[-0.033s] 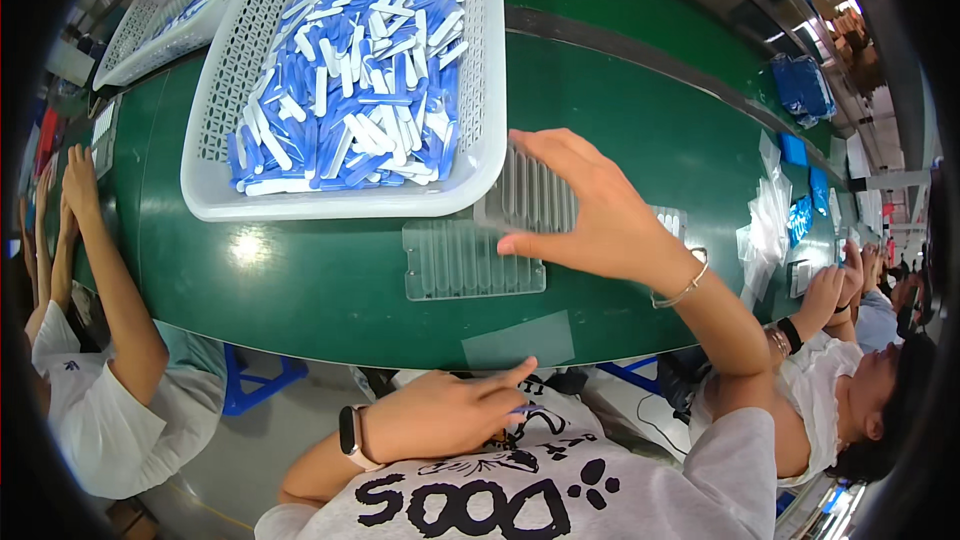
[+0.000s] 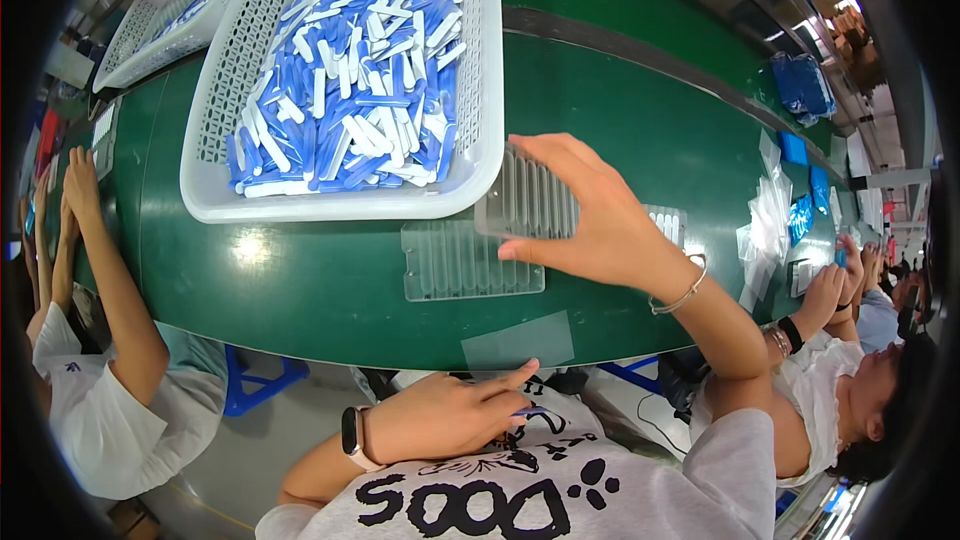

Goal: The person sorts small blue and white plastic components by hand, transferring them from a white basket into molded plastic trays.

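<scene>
My right hand grips a clear ribbed plastic tray between its thumb and fingers. That tray is raised and slanted by the basket's near right corner. Below it, a second clear ribbed tray lies flat on the green table, partly overlapped by the first. My left hand is low, in front of my shirt at the table's edge. Its index finger points toward a clear flat sheet, the other fingers curled. A thin bluish thing shows at those curled fingertips, too small to make out.
A white basket full of blue and white sticks stands on the green table. Another white basket is behind it, left. Clear bags and blue packets lie at the right. People work on both sides.
</scene>
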`<action>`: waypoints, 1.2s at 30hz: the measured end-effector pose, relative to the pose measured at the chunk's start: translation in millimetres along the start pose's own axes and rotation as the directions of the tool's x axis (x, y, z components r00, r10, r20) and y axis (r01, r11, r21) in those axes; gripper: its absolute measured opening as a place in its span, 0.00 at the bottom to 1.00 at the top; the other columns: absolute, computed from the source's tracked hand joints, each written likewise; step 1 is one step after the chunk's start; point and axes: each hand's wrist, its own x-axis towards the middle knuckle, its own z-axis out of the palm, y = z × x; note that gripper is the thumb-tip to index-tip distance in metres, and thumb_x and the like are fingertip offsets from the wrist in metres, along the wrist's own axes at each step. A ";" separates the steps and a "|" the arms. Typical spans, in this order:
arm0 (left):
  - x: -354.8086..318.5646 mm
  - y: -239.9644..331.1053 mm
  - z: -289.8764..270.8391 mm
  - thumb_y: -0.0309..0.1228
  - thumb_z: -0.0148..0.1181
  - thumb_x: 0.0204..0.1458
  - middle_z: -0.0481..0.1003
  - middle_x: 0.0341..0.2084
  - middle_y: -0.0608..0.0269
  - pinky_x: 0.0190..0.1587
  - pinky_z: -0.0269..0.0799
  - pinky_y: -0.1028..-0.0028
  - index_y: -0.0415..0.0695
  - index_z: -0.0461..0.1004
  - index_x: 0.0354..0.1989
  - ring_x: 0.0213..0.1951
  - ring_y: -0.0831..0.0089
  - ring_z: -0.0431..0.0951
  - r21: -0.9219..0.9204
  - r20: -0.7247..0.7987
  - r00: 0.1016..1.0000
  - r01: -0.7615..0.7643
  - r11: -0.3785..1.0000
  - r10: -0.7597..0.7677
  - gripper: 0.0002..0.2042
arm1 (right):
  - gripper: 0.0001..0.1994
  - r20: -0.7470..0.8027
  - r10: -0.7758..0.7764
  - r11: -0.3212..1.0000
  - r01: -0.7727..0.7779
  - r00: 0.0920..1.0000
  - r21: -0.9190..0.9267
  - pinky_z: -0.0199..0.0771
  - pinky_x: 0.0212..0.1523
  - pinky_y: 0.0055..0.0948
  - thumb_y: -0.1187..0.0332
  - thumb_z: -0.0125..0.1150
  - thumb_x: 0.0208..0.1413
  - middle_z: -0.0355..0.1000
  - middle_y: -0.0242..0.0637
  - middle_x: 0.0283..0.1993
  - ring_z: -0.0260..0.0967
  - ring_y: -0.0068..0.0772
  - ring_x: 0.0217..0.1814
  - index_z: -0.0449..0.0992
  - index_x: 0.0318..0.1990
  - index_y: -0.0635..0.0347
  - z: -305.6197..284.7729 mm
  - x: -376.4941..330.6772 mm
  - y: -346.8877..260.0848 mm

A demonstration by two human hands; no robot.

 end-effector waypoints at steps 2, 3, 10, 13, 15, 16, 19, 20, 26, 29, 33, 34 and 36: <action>3.1 4.5 -3.4 0.35 0.56 0.54 0.65 0.59 0.60 0.27 0.76 0.73 0.42 0.75 0.39 0.23 0.67 0.78 0.012 0.084 0.994 0.075 0.997 -0.076 0.10 | 0.39 -0.020 0.056 0.997 -0.055 0.998 0.062 0.60 0.60 0.34 0.62 0.76 0.37 0.62 0.44 0.57 0.61 0.43 0.60 0.64 0.58 0.63 2.7 -10.0 -1.4; 4.5 5.3 -4.7 0.35 0.56 0.54 0.65 0.59 0.60 0.27 0.76 0.73 0.42 0.75 0.39 0.23 0.67 0.78 0.012 0.090 0.993 0.073 0.997 -0.074 0.10 | 0.40 -0.058 0.065 0.993 -0.059 0.996 0.104 0.60 0.60 0.35 0.62 0.76 0.36 0.62 0.44 0.58 0.61 0.43 0.60 0.63 0.59 0.63 2.3 -15.4 -1.6; 18.4 5.1 -6.3 0.34 0.56 0.54 0.64 0.60 0.57 0.25 0.75 0.73 0.42 0.74 0.37 0.21 0.67 0.77 0.034 0.093 0.991 0.098 0.995 -0.101 0.09 | 0.40 0.047 -0.012 1.000 0.011 0.999 0.016 0.60 0.60 0.38 0.61 0.72 0.42 0.60 0.47 0.58 0.59 0.49 0.61 0.58 0.62 0.61 -15.2 -45.7 14.9; 31.1 6.5 -1.4 0.35 0.56 0.54 0.63 0.60 0.54 0.23 0.74 0.72 0.41 0.73 0.34 0.19 0.67 0.76 0.048 0.108 0.991 0.073 0.996 -0.078 0.09 | 0.40 0.070 -0.010 0.987 0.021 0.997 -0.158 0.60 0.60 0.40 0.61 0.72 0.40 0.61 0.46 0.58 0.58 0.50 0.60 0.60 0.62 0.62 -22.4 -63.7 21.8; 42.9 8.8 3.7 0.35 0.56 0.54 0.63 0.60 0.52 0.22 0.73 0.72 0.41 0.72 0.32 0.18 0.66 0.76 0.072 0.138 0.988 0.062 0.995 -0.071 0.09 | 0.39 0.081 0.009 0.978 0.008 0.997 -0.211 0.60 0.60 0.41 0.61 0.72 0.40 0.61 0.46 0.58 0.57 0.49 0.60 0.61 0.61 0.63 -28.1 -69.8 31.1; 48.8 10.0 7.2 0.35 0.57 0.54 0.63 0.59 0.51 0.21 0.73 0.71 0.41 0.71 0.31 0.18 0.66 0.75 0.098 0.122 0.991 0.038 0.994 -0.050 0.10 | 0.39 0.090 0.026 0.965 -0.002 0.996 -0.263 0.61 0.60 0.42 0.60 0.72 0.39 0.61 0.45 0.58 0.57 0.49 0.60 0.62 0.60 0.63 -30.3 -71.5 34.7; 62.4 12.5 12.8 0.36 0.57 0.54 0.64 0.59 0.49 0.20 0.72 0.71 0.41 0.71 0.30 0.16 0.66 0.75 0.170 0.104 0.994 0.011 0.985 -0.029 0.10 | 0.37 0.100 0.010 0.967 0.015 0.995 -0.255 0.59 0.60 0.44 0.59 0.71 0.40 0.62 0.44 0.58 0.57 0.47 0.60 0.64 0.59 0.63 -35.3 -70.7 37.5; 65.1 12.8 13.9 0.36 0.57 0.54 0.65 0.58 0.49 0.19 0.72 0.70 0.41 0.71 0.30 0.16 0.65 0.74 0.215 0.100 0.994 0.011 0.976 -0.034 0.10 | 0.37 0.134 -0.013 0.968 0.046 0.991 -0.245 0.58 0.61 0.46 0.59 0.70 0.41 0.61 0.43 0.59 0.57 0.47 0.61 0.64 0.59 0.62 -36.3 -70.6 37.3; 68.8 13.4 6.5 0.36 0.57 0.54 0.68 0.55 0.54 0.20 0.73 0.71 0.43 0.72 0.32 0.18 0.66 0.76 0.207 0.083 0.995 0.035 0.978 -0.053 0.09 | 0.19 0.090 -0.266 0.849 0.278 0.960 -0.450 0.61 0.47 0.43 0.60 0.69 0.42 0.68 0.33 0.45 0.63 0.38 0.48 0.77 0.42 0.56 -34.7 -93.5 17.0; 58.5 7.4 3.3 0.35 0.56 0.54 0.71 0.52 0.59 0.23 0.74 0.73 0.43 0.73 0.36 0.25 0.68 0.78 0.081 0.044 0.998 0.041 0.996 -0.044 0.08 | 0.15 0.030 -0.215 0.905 0.210 0.976 -0.369 0.60 0.42 0.36 0.59 0.70 0.39 0.69 0.30 0.39 0.63 0.34 0.42 0.78 0.35 0.54 -20.8 -117.6 11.6; 46.8 6.0 -9.7 0.31 0.56 0.54 0.73 0.50 0.61 0.27 0.75 0.73 0.43 0.73 0.39 0.31 0.67 0.79 0.030 -0.022 0.993 0.119 0.992 -0.119 0.08 | 0.18 0.034 -0.161 0.883 0.159 0.986 -0.441 0.60 0.42 0.34 0.56 0.68 0.41 0.68 0.31 0.43 0.63 0.33 0.42 0.78 0.39 0.54 -0.1 -143.6 10.7; 44.7 5.1 -11.8 0.31 0.56 0.54 0.73 0.50 0.61 0.27 0.75 0.73 0.43 0.73 0.39 0.31 0.67 0.79 0.028 -0.016 0.993 0.119 0.992 -0.119 0.08 | 0.18 0.003 -0.124 0.851 0.108 0.992 -0.515 0.60 0.42 0.35 0.56 0.68 0.42 0.67 0.31 0.45 0.63 0.34 0.42 0.77 0.40 0.54 2.0 -146.8 9.7; 41.5 4.1 -15.6 0.30 0.56 0.54 0.73 0.49 0.61 0.28 0.75 0.73 0.42 0.73 0.39 0.32 0.66 0.79 -0.018 -0.058 0.985 0.160 0.987 -0.160 0.07 | 0.19 -0.049 -0.070 0.847 0.033 0.996 -0.531 0.60 0.43 0.36 0.57 0.67 0.43 0.67 0.32 0.46 0.62 0.35 0.43 0.77 0.42 0.55 0.6 -155.0 19.7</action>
